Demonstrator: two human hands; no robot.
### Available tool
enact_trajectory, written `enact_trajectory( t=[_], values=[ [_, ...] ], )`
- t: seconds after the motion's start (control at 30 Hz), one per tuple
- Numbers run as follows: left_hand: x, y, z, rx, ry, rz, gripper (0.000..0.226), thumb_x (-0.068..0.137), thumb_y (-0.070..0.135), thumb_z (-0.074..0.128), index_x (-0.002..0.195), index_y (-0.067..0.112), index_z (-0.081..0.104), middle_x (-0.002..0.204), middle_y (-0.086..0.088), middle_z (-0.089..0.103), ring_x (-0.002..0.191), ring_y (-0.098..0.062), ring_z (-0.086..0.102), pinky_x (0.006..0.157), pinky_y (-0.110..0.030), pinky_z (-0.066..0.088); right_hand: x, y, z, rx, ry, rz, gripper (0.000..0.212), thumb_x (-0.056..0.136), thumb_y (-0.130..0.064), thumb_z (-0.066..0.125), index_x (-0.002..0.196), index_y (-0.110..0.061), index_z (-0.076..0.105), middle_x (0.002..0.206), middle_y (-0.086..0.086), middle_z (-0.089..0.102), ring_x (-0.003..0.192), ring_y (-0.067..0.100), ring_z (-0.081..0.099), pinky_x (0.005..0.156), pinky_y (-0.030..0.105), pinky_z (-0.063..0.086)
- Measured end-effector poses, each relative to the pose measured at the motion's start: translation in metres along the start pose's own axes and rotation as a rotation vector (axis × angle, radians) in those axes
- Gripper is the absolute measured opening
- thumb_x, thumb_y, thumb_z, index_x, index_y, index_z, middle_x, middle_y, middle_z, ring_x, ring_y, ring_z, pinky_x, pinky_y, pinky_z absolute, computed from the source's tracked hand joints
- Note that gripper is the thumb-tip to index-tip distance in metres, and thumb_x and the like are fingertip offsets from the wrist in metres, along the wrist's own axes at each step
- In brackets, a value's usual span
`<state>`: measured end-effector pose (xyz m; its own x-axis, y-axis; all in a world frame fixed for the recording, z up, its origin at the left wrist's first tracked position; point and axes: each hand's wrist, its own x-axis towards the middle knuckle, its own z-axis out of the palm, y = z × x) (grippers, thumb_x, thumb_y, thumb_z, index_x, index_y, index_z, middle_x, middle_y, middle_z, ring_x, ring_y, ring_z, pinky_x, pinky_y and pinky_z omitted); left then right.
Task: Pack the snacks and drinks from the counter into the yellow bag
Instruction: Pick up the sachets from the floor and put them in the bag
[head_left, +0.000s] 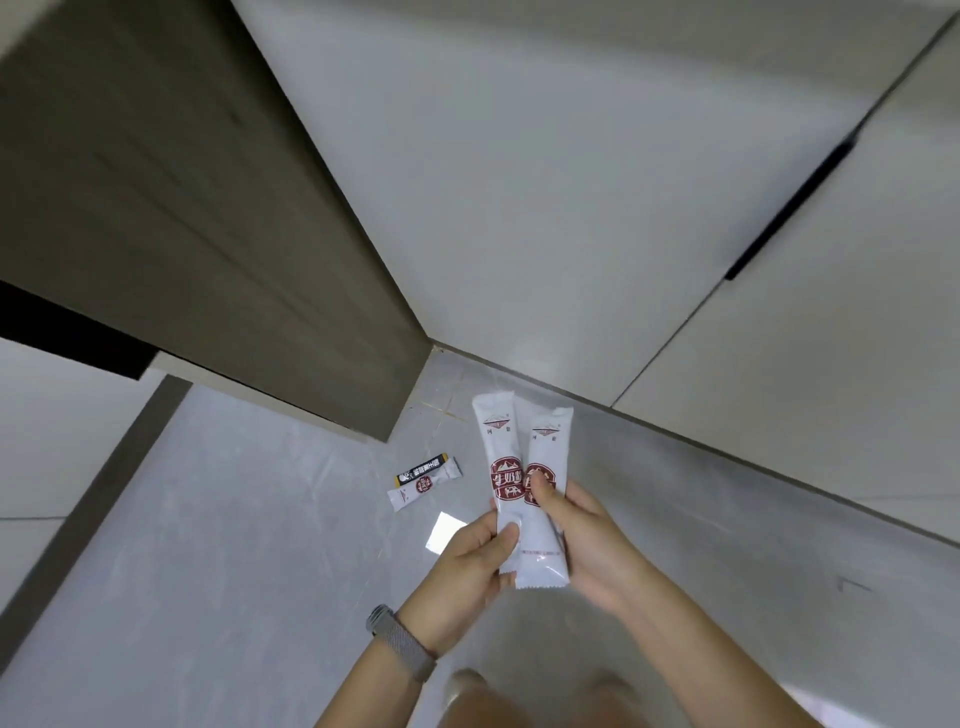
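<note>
- My left hand and right hand hold two white snack sticks upright, fingers clamped on their lower halves.
- Two smaller sachets lie on the grey worktop, just left, slightly farther.
- I see a watch on my left wrist.

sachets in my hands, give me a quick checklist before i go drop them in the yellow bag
1. Left sachet held: ok, left hand pinches its lower part with the thumb on front.
2. Right sachet held: ok, right hand grips it, thumb across the red label.
3. Sachets tidy together: ok, they overlap side by side, both upright.
4. Yellow bag located: cannot tell, no bag shows in the head view.
5. Nothing left behind: not ok, a black sachet and a small white sachet lie on the grey surface beyond the hands.
6. Spare hand for those: not ok, both hands are occupied.
</note>
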<state>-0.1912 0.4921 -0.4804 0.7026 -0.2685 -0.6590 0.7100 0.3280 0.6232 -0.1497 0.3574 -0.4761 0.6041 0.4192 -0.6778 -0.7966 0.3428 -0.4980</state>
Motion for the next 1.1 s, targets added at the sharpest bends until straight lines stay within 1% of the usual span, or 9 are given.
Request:
enact_trajectory(
  t=[0.17, 0.27, 0.4, 0.57, 0.67, 0.77, 0.93, 1.0, 1.1],
  values=[
    [-0.078, 0.071, 0.076, 0.093, -0.033, -0.005, 0.044, 0.085, 0.025, 0.048, 0.123, 0.004, 0.055, 0.122, -0.016, 0.063, 0.112, -0.03, 0.06, 0.09, -0.036, 0.052, -0.105, -0.061, 0.044, 0.014, 0.045, -0.071, 0.048, 0.078, -0.039, 0.057, 0.117, -0.01, 0.06, 0.102, 0.009, 0.072, 0.09, 0.023, 0.068, 0.082, 0.046, 0.054],
    [-0.126, 0.108, 0.124, 0.187, -0.066, -0.018, 0.044, 0.085, 0.028, 0.047, 0.123, 0.007, 0.055, 0.122, -0.014, 0.064, 0.113, -0.03, 0.059, 0.097, -0.04, 0.048, -0.172, -0.092, 0.067, 0.045, 0.076, -0.113, 0.048, 0.079, -0.039, 0.056, 0.118, -0.011, 0.059, 0.103, 0.009, 0.072, 0.091, 0.024, 0.068, 0.076, 0.044, 0.054],
    [-0.185, 0.141, 0.184, 0.31, -0.104, -0.048, 0.044, 0.083, 0.03, 0.047, 0.119, 0.006, 0.057, 0.116, -0.014, 0.066, 0.105, -0.026, 0.063, 0.093, -0.038, 0.049, -0.258, -0.121, 0.088, 0.105, 0.167, -0.172, 0.048, 0.08, -0.036, 0.057, 0.119, -0.008, 0.059, 0.107, 0.016, 0.069, 0.094, 0.028, 0.066, 0.072, 0.042, 0.056],
    [-0.249, 0.173, 0.241, 0.426, -0.15, -0.01, 0.027, 0.094, 0.024, 0.047, 0.111, 0.012, 0.064, 0.094, -0.003, 0.071, 0.085, -0.017, 0.063, 0.075, -0.028, 0.048, -0.348, -0.144, 0.114, 0.183, 0.24, -0.259, 0.044, 0.083, -0.031, 0.056, 0.12, -0.007, 0.059, 0.11, 0.023, 0.067, 0.093, 0.035, 0.065, 0.07, 0.047, 0.053],
    [-0.285, 0.192, 0.268, 0.455, -0.21, 0.022, 0.029, 0.083, 0.027, 0.049, 0.104, 0.013, 0.065, 0.086, 0.002, 0.074, 0.078, -0.01, 0.067, 0.067, -0.021, 0.052, -0.397, -0.154, 0.137, 0.216, 0.264, -0.34, 0.04, 0.083, -0.028, 0.056, 0.117, -0.007, 0.061, 0.108, 0.023, 0.068, 0.09, 0.034, 0.066, 0.069, 0.046, 0.054],
    [-0.317, 0.204, 0.29, 0.458, -0.256, 0.043, 0.024, 0.085, 0.025, 0.05, 0.098, 0.015, 0.068, 0.086, -0.002, 0.074, 0.08, -0.015, 0.068, 0.071, -0.026, 0.054, -0.441, -0.158, 0.157, 0.263, 0.305, -0.427, 0.037, 0.079, -0.024, 0.057, 0.108, -0.003, 0.064, 0.098, 0.023, 0.071, 0.079, 0.031, 0.069, 0.061, 0.04, 0.056],
    [-0.35, 0.205, 0.323, 0.477, -0.366, 0.045, 0.026, 0.077, 0.026, 0.053, 0.088, 0.021, 0.075, 0.089, -0.007, 0.073, 0.085, -0.022, 0.063, 0.075, -0.03, 0.051, -0.498, -0.148, 0.164, 0.393, 0.377, -0.53, 0.029, 0.077, -0.02, 0.059, 0.093, 0.002, 0.068, 0.092, 0.03, 0.069, 0.071, 0.037, 0.069, 0.062, 0.041, 0.053],
    [-0.355, 0.198, 0.338, 0.506, -0.39, 0.038, 0.024, 0.083, 0.024, 0.053, 0.09, 0.022, 0.075, 0.091, -0.01, 0.072, 0.086, -0.025, 0.06, 0.075, -0.03, 0.049, -0.515, -0.144, 0.157, 0.459, 0.396, -0.559, 0.027, 0.077, -0.019, 0.057, 0.085, 0.004, 0.07, 0.084, 0.031, 0.068, 0.062, 0.036, 0.067, 0.052, 0.037, 0.052],
    [-0.363, 0.186, 0.37, 0.545, -0.437, 0.028, 0.027, 0.083, 0.026, 0.053, 0.099, 0.017, 0.072, 0.096, -0.019, 0.066, 0.089, -0.031, 0.053, 0.08, -0.035, 0.046, -0.541, -0.143, 0.136, 0.502, 0.42, -0.598, 0.033, 0.078, -0.021, 0.057, 0.091, 0.008, 0.066, 0.081, 0.031, 0.066, 0.058, 0.034, 0.064, 0.047, 0.034, 0.05]
  ],
)
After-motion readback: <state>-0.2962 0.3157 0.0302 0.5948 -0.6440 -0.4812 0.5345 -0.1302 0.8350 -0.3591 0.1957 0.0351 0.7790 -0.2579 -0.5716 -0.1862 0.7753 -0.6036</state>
